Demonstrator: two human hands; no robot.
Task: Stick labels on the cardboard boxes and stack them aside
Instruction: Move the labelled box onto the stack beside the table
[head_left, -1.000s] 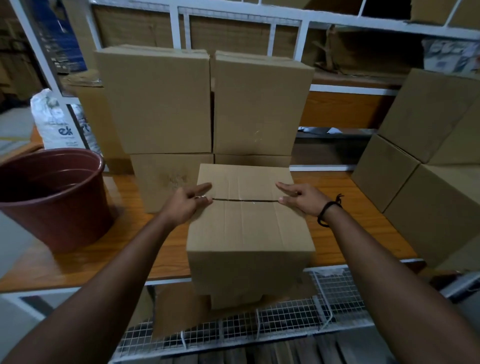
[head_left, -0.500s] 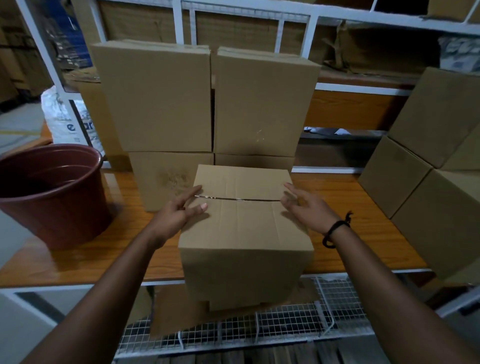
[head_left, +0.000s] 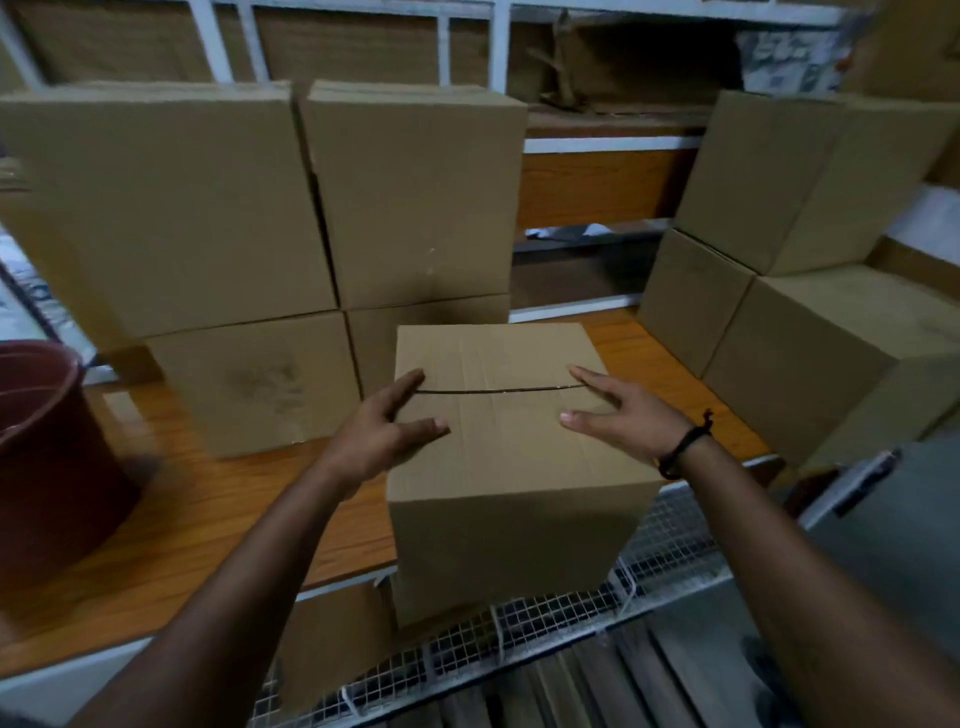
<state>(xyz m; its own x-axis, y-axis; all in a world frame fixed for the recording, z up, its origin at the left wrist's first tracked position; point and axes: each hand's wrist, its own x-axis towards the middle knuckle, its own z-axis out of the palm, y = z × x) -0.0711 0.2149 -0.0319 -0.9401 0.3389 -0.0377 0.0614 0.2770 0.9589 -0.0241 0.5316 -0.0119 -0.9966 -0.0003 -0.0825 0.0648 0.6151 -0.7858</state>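
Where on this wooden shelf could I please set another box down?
The widest bare patch of shelf lies between the bucket and the front box, ahead of the left stack. A narrower strip lies between that box and the right stack. The back is crowded with stacks.

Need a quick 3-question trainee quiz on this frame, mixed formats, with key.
1. True or false: the left hand and the right hand both touch the top of the front box.
2. Which wrist wears the black band? A) left B) right C) both
3. Fill in: the reddish-brown bucket stands to the ____ of the front box.
Key: 1 true; 2 B; 3 left.
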